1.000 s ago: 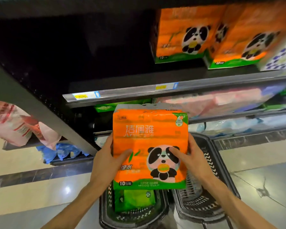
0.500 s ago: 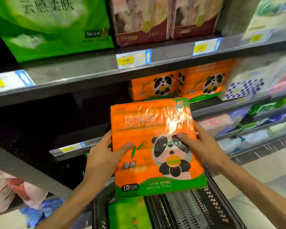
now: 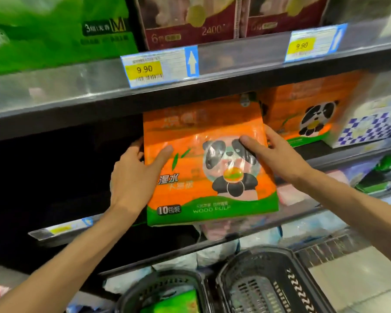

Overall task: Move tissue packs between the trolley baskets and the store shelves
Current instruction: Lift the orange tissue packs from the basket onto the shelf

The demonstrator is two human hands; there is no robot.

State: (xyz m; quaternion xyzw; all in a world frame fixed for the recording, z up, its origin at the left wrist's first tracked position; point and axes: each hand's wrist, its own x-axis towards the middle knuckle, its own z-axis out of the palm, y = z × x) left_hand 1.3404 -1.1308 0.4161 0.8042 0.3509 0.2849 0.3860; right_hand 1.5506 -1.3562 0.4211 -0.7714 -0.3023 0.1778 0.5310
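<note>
At nine o'clock of the view the shelf bay (image 3: 61, 177) is dark, and that gap explains the lift: it looks like the slot the pack is meant for. The left hand (image 3: 133, 177) grips the left edge of the orange tissue pack (image 3: 203, 159), thumb laid across the printed front and the fingers curled round behind, so the soft wrapper cannot slide down. The pack sits at the centre of the view, upright with its top tipped toward the shelf, its upper edge just under the shelf rail (image 3: 235, 62) with its price label (image 3: 159, 66), probably angled so it clears that rail on the way in. The right hand (image 3: 278, 154) holds the right edge at three o'clock of the pack, thumb pressed on the panda print, fingers hidden behind; two hands keep the wide, floppy bundle square. At two o'clock a matching orange pack (image 3: 314, 109) already stands on the shelf, which suggests the carried one belongs beside it. At six o'clock the two black trolley baskets (image 3: 266, 263) wait below, the left one holding a green pack (image 3: 174, 301).
</note>
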